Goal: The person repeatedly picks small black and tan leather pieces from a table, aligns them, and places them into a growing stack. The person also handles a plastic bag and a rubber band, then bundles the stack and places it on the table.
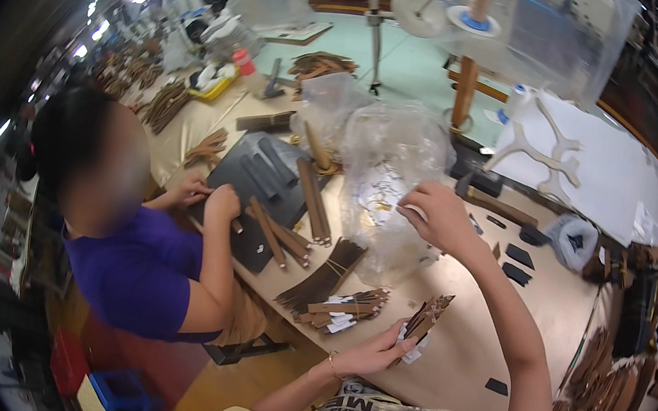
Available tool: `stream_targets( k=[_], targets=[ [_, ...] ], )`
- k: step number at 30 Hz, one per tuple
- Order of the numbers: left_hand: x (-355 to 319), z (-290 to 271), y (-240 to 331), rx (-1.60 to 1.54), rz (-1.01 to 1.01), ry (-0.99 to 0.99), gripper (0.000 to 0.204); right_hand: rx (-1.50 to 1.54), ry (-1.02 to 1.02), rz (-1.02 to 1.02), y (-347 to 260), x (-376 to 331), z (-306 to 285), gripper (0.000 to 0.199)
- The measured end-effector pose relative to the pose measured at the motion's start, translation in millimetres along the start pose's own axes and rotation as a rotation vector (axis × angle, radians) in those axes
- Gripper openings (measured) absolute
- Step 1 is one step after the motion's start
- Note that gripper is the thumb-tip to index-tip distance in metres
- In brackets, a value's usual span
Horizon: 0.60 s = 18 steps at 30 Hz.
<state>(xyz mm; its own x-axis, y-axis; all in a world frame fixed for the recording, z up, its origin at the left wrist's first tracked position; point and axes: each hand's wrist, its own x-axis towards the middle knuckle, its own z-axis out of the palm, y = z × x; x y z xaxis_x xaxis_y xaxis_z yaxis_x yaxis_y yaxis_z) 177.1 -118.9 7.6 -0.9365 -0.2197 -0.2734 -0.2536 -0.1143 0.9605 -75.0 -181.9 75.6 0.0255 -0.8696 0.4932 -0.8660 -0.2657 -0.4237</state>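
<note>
My left hand [376, 351] is wrapped round a bundle of brown leather strips [427, 317] with white tags at its lower end, held over the near table edge. My right hand [442, 219] reaches over an open clear plastic bag [382, 146], fingers bent and drawn together at its right side. What its fingertips hold, if anything, is too small to tell. Small shiny gold and silver pieces [382, 200] lie in the bag. To the left of my left hand are tagged leather strips [344, 311] and a banded bundle of thin dark strips [324, 275].
At the left, a co-worker in a purple shirt [138, 268] handles pieces beside a dark mat [254, 175]. A hammer [499, 205] and black scraps [519, 255] lie to the right. A thread stand [465, 90] rises at the back; brown strips [599, 395] hang at the right edge.
</note>
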Motion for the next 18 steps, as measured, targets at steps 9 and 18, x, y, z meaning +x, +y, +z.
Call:
stream_targets(
  k=[9,18],
  targets=[
    [-23.8,-29.8,0.7,-0.177,-0.104,0.132,0.060,-0.086,-0.043,-0.117,17.1,103.7,124.9,0.011],
    [-22.0,-52.6,-4.7,-0.241,-0.003,0.166,0.058,-0.222,-0.164,0.016,52.1,134.6,193.3,0.014]
  ],
)
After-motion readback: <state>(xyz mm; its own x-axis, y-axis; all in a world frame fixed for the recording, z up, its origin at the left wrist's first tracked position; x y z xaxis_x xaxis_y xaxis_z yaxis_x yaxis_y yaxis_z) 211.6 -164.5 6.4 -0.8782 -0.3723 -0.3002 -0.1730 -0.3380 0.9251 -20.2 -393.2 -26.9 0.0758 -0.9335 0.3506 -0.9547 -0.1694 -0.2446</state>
